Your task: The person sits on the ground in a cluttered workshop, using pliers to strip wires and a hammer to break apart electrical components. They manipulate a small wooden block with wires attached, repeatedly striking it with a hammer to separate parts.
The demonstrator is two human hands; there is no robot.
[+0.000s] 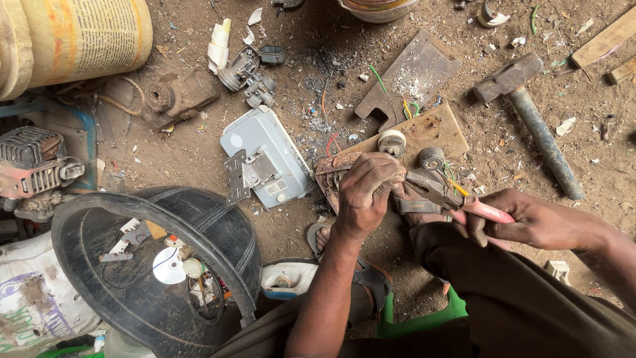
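Note:
My left hand (pixel 366 192) is closed around a small scrap part, pressing it down over a worn sandal (pixel 331 174) on the dirt. My right hand (pixel 530 217) grips the pink handles of a pair of pliers (pixel 445 193), whose jaws reach left to the part under my left hand. Coloured wire ends stick out beside the jaws. Two small round spools (pixel 392 141) sit on a wooden board (pixel 434 129) just beyond my hands.
A grey plastic casing (pixel 278 146) with a metal bracket lies to the left. A black basin (pixel 142 265) holds scrap bits. A heavy hammer (pixel 530 113) lies at right, a flat metal plate (pixel 407 76) above, a small engine (pixel 33 166) at far left.

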